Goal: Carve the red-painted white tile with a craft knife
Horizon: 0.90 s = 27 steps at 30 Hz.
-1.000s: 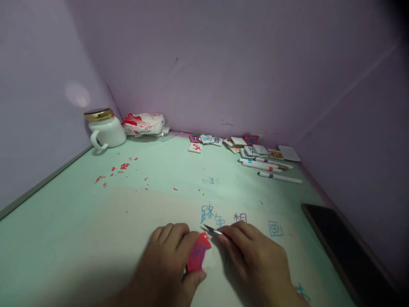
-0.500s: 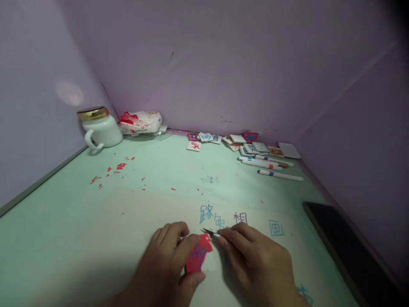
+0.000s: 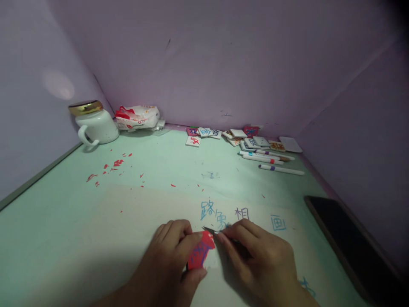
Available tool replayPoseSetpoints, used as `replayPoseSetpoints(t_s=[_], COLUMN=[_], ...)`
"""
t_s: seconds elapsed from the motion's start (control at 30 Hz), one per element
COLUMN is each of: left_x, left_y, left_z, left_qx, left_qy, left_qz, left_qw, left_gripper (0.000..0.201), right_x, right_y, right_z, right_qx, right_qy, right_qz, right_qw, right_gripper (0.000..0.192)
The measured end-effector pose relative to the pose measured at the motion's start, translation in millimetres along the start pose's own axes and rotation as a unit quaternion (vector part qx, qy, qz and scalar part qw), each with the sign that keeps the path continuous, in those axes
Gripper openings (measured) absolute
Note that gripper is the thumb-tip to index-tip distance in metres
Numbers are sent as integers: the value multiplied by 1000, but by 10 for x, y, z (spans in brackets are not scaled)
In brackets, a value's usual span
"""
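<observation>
Two hands [image 3: 220, 260] flank one red tile [image 3: 200, 255].

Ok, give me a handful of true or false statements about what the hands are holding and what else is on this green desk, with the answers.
1. The left hand pins a red tile to the desk. True.
2. The right hand holds a marker. False: it holds a thin blade, tip at the tile's top edge.
3. The white mug with the gold lid stands at the far right. False: it stands at the far left, by the wall.
4. Three markers lie near the pile of tiles at the back. True.
5. Red scraps are scattered on the desk. True.
</observation>
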<state>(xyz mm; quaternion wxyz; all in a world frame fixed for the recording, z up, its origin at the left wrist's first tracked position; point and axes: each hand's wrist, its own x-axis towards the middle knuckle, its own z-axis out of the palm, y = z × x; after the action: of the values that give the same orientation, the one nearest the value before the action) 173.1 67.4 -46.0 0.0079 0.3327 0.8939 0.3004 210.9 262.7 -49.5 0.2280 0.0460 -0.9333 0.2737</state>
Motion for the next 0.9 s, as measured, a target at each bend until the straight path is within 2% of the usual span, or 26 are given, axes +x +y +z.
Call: replayPoseSetpoints(t_s=[0.3,0.47,0.63,0.9], left_x=[8,-6,-1,-5], left_y=[60,18,50,68], left_z=[-16,13,9,33], left_qx=[20,3,12,4], left_qy=[7,28,17,24], left_qz=[-19,28,11,-1], left_qw=[1000,999,1000,1000], left_gripper=[50,48,44,41], right_x=[23,79,142,181], right_y=[7,-38,-82,5], right_z=[-68,-108,-144,-174], right_qx=[-50,-71,-101,-61], right_qy=[-29,-49,-83,-121], right_qz=[-21,-12,6,-20], right_qw=[998,996,991,991], right_gripper=[30,35,32,30])
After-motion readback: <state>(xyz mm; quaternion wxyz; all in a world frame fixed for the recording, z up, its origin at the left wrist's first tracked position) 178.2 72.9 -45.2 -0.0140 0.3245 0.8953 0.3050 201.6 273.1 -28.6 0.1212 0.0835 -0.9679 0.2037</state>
